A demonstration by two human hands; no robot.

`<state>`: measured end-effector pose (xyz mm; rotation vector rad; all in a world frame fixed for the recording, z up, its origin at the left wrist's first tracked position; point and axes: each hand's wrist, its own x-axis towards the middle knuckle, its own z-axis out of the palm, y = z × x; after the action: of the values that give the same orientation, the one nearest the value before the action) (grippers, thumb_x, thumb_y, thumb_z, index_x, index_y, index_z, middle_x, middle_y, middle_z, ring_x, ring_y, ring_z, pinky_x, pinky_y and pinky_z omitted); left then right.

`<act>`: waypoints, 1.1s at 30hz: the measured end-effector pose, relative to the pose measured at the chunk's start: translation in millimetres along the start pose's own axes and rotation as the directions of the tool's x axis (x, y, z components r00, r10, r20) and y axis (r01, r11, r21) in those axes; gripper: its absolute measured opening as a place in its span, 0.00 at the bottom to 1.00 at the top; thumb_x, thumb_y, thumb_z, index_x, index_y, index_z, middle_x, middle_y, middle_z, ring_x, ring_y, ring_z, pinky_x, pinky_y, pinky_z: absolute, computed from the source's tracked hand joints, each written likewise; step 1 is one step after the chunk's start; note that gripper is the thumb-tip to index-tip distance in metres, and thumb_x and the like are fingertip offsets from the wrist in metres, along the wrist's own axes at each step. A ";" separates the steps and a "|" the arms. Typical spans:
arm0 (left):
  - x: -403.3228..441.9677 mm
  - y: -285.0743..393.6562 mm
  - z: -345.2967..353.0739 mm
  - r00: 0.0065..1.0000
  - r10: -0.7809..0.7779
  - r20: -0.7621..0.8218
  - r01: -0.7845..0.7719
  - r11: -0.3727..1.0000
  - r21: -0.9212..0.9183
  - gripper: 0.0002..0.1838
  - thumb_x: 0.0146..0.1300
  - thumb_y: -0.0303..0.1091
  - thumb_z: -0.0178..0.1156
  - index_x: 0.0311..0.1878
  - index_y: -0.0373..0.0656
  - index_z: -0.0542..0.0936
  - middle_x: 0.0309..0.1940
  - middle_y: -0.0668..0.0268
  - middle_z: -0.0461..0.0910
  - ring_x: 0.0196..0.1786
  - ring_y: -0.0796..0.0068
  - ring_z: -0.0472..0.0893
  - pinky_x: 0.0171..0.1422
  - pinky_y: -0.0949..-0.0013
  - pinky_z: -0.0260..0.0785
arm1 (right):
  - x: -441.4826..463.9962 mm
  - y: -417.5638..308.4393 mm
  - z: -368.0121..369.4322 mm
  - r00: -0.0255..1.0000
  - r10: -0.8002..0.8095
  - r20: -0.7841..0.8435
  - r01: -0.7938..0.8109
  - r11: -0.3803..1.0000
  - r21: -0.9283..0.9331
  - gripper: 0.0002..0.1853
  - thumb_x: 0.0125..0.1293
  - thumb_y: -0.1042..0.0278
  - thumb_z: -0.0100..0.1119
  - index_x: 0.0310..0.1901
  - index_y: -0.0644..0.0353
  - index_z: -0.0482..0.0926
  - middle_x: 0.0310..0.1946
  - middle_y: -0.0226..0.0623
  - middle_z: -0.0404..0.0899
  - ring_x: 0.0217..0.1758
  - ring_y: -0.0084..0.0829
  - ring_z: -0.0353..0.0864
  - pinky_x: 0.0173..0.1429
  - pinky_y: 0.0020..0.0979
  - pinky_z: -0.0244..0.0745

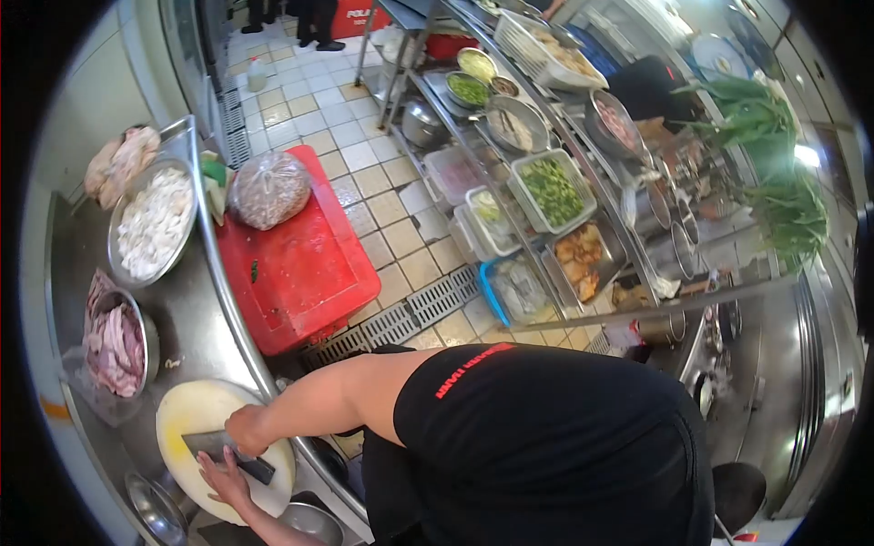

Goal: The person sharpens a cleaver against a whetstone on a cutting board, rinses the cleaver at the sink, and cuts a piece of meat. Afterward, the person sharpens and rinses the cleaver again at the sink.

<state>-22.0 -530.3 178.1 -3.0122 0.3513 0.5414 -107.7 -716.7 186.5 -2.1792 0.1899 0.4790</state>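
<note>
My right hand [246,430] is closed on a wide-bladed cleaver [208,444], which lies low over a round, pale cutting board [187,407] with a yellowish stain. Just below it, my left hand [225,480] has its fingers spread, with the fingertips at the blade's edge. Whether anything lies under the blade or the left palm cannot be made out. Beyond the board are a metal bowl of pink raw meat [116,350] and a larger bowl of white pieces [155,223].
A red crate [305,264] holding a bagged item [269,189] stands beside the metal counter [196,318]. Metal bowls [157,510] sit near the board's lower side. Shelves with food containers [551,191] are across the tiled aisle. Another person's legs [319,23] show at the top.
</note>
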 end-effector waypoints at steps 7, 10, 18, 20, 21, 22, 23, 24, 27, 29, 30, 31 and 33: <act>12.3 -3.8 -13.1 0.998 0.017 0.066 -0.025 0.992 0.121 0.47 0.70 0.71 0.55 0.83 0.53 0.60 0.84 0.72 0.57 0.87 0.61 0.50 0.83 0.31 0.31 | 1.1 -6.4 -2.3 1.000 0.016 0.026 -0.016 1.000 -0.005 0.14 0.54 0.65 0.69 0.38 0.66 0.90 0.40 0.51 0.89 0.48 0.45 0.90 0.53 0.40 0.84; 11.1 -4.7 -14.3 0.998 -0.003 0.065 -0.005 0.993 0.121 0.46 0.70 0.70 0.55 0.83 0.53 0.60 0.84 0.72 0.58 0.86 0.62 0.51 0.83 0.31 0.33 | 0.7 -7.2 -3.6 0.999 -0.001 0.050 0.002 1.000 -0.019 0.13 0.53 0.65 0.69 0.37 0.65 0.90 0.40 0.51 0.90 0.47 0.44 0.90 0.52 0.40 0.84; 35.6 -14.1 7.5 0.992 0.114 0.058 -0.115 0.993 0.023 0.44 0.72 0.62 0.59 0.82 0.46 0.61 0.83 0.62 0.58 0.84 0.58 0.56 0.85 0.42 0.42 | 6.1 -4.2 2.5 1.000 -0.011 0.017 0.011 1.000 0.001 0.13 0.53 0.63 0.69 0.36 0.62 0.91 0.38 0.49 0.90 0.44 0.45 0.91 0.51 0.42 0.84; 17.3 -18.1 4.3 0.978 0.203 0.047 -0.189 0.961 -0.203 0.41 0.72 0.54 0.64 0.79 0.37 0.64 0.79 0.50 0.63 0.81 0.52 0.61 0.85 0.56 0.50 | 6.4 1.5 10.4 1.000 -0.025 -0.004 0.025 1.000 0.013 0.15 0.53 0.58 0.69 0.34 0.62 0.90 0.37 0.52 0.89 0.44 0.47 0.90 0.49 0.45 0.84; -2.5 -13.0 3.0 0.980 0.198 0.010 -0.193 0.964 -0.184 0.40 0.71 0.55 0.64 0.77 0.38 0.67 0.77 0.52 0.66 0.81 0.52 0.61 0.84 0.54 0.51 | -16.0 3.7 -1.3 0.999 -0.010 0.039 0.008 0.997 0.075 0.16 0.53 0.56 0.69 0.33 0.62 0.90 0.36 0.53 0.89 0.44 0.47 0.90 0.49 0.44 0.84; -20.6 -4.8 6.6 0.981 0.195 -0.002 -0.192 0.962 -0.197 0.40 0.70 0.55 0.66 0.76 0.39 0.68 0.77 0.52 0.67 0.81 0.53 0.62 0.84 0.53 0.52 | -18.8 16.5 8.4 0.995 0.058 0.079 -0.071 0.981 0.179 0.17 0.53 0.55 0.69 0.35 0.62 0.90 0.37 0.53 0.89 0.45 0.48 0.90 0.50 0.46 0.83; -39.5 5.4 10.0 0.973 0.223 -0.054 -0.230 0.950 -0.211 0.41 0.67 0.55 0.68 0.76 0.39 0.69 0.77 0.52 0.67 0.81 0.54 0.62 0.83 0.53 0.53 | -45.5 10.7 -7.6 0.980 0.173 0.095 -0.186 0.972 0.145 0.20 0.57 0.54 0.69 0.44 0.60 0.89 0.43 0.52 0.88 0.48 0.49 0.89 0.53 0.47 0.82; -60.7 12.5 21.3 0.982 0.178 -0.068 -0.187 0.968 -0.167 0.43 0.65 0.56 0.69 0.75 0.39 0.70 0.77 0.52 0.67 0.82 0.54 0.61 0.83 0.53 0.53 | -62.2 32.7 -6.3 0.993 0.021 0.120 -0.032 0.995 0.091 0.22 0.62 0.54 0.67 0.54 0.58 0.85 0.48 0.51 0.87 0.53 0.50 0.87 0.56 0.49 0.81; -143.2 73.7 5.1 0.997 0.064 -0.045 -0.071 0.978 -0.196 0.48 0.60 0.61 0.69 0.78 0.44 0.66 0.81 0.61 0.63 0.85 0.62 0.56 0.84 0.29 0.30 | -120.7 52.5 -25.0 0.975 0.139 0.176 -0.130 0.990 -0.060 0.26 0.67 0.49 0.66 0.56 0.63 0.81 0.48 0.56 0.86 0.54 0.54 0.86 0.59 0.50 0.79; -158.2 88.1 -5.7 0.998 0.041 -0.039 -0.049 0.972 -0.231 0.49 0.60 0.61 0.69 0.79 0.44 0.64 0.81 0.61 0.62 0.85 0.60 0.54 0.85 0.32 0.30 | -129.2 50.7 -40.0 0.969 0.137 0.207 -0.113 0.986 -0.122 0.30 0.70 0.46 0.63 0.58 0.68 0.78 0.52 0.59 0.84 0.58 0.56 0.84 0.63 0.51 0.78; -153.4 84.5 -6.3 0.997 0.056 -0.062 -0.069 0.967 -0.246 0.50 0.60 0.61 0.69 0.79 0.44 0.64 0.81 0.60 0.61 0.85 0.59 0.54 0.85 0.32 0.30 | -121.7 50.0 -38.0 0.977 0.117 0.175 -0.091 0.984 -0.152 0.30 0.70 0.46 0.63 0.58 0.68 0.78 0.52 0.59 0.84 0.58 0.57 0.84 0.63 0.51 0.77; -135.9 81.0 -11.6 0.999 0.014 -0.046 -0.025 0.972 -0.232 0.50 0.60 0.61 0.69 0.79 0.44 0.63 0.81 0.61 0.61 0.85 0.58 0.53 0.85 0.32 0.31 | -104.4 41.9 -40.1 0.985 0.077 0.155 -0.040 0.972 -0.230 0.29 0.70 0.46 0.63 0.56 0.69 0.78 0.51 0.59 0.85 0.58 0.57 0.84 0.62 0.51 0.78; -73.9 59.7 -16.6 0.999 -0.027 -0.038 0.018 0.974 -0.227 0.51 0.61 0.63 0.68 0.80 0.45 0.62 0.82 0.62 0.59 0.85 0.58 0.53 0.86 0.33 0.32 | -44.4 22.5 -42.3 0.996 0.009 0.094 0.022 0.946 -0.322 0.29 0.70 0.45 0.63 0.53 0.69 0.79 0.48 0.60 0.85 0.56 0.58 0.84 0.60 0.51 0.79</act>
<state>-97.8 -574.3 218.4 -3.2460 0.2745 0.5540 -143.6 -765.5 210.9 -2.4686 0.0535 0.6456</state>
